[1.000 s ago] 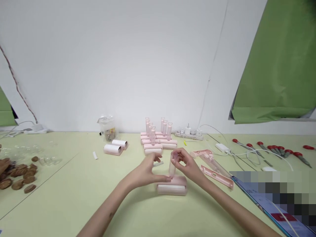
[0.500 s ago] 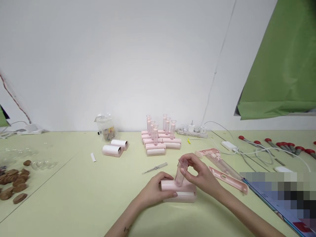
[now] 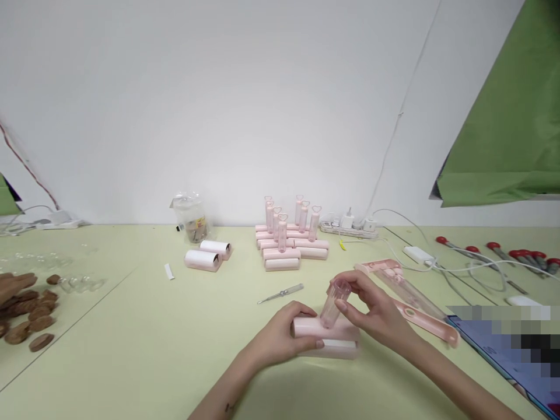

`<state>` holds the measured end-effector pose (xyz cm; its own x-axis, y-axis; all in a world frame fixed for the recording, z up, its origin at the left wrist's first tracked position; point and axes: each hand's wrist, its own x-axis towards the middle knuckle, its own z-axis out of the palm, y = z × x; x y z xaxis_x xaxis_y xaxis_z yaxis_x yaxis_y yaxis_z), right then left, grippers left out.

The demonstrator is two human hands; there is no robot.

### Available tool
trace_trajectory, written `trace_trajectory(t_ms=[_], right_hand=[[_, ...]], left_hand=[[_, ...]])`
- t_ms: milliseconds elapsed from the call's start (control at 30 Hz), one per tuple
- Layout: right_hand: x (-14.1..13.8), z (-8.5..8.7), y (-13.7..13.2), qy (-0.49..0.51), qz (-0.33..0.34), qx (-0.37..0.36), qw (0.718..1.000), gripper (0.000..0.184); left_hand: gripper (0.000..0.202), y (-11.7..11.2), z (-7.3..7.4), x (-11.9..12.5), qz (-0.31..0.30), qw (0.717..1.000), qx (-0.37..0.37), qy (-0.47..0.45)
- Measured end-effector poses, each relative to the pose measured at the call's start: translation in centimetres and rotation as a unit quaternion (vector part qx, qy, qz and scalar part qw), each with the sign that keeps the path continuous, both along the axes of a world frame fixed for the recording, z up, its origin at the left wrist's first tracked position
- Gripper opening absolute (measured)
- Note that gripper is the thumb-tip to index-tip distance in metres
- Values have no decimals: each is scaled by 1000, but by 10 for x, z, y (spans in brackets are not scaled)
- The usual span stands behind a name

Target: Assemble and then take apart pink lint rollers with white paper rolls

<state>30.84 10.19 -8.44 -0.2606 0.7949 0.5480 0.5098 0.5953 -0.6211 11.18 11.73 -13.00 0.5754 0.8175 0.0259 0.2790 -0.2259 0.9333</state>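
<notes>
A pink lint roller with a white roll along its front lies on the table before me. My left hand grips its left end, thumb along the front and fingers over the top. From the top of the casing rises a clear pink ribbed handle tube, leaning right, its upper end open. My right hand pinches that tube near the top between thumb and fingers. Whether the tube's foot is fixed in the casing I cannot tell. Just behind lies a small screwdriver with a clear handle.
Several pink lint rollers with upright handles stand near the wall. Two white rolls and a plastic bag are left of them. Pink half shells, cables and a power strip lie right. Another person's hand is over brown discs.
The view has turned slightly left. The handle tube leans further right in my right hand, with my left hand still on the roller. Another person's hand has appeared at the far left.
</notes>
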Motion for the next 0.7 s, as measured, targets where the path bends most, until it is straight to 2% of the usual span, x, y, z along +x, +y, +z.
trace_trajectory(t_ms=[267,333,500,700], right_hand=[[3,2,5,-16,-17,0,1000,14],[2,3,5,-19,-11,-17,1000,15],[-3,10,-2,-51,31,-111,992,15],[-3,8,-6,-29,28,-110,993,15]], left_hand=[[45,-1,0,0,3,1000,-11,-1],[45,-1,0,0,3,1000,-10,-2],[43,-3,-1,1,-1,1000,-3,2],[47,-4,1,-1,-1,1000,1,22]])
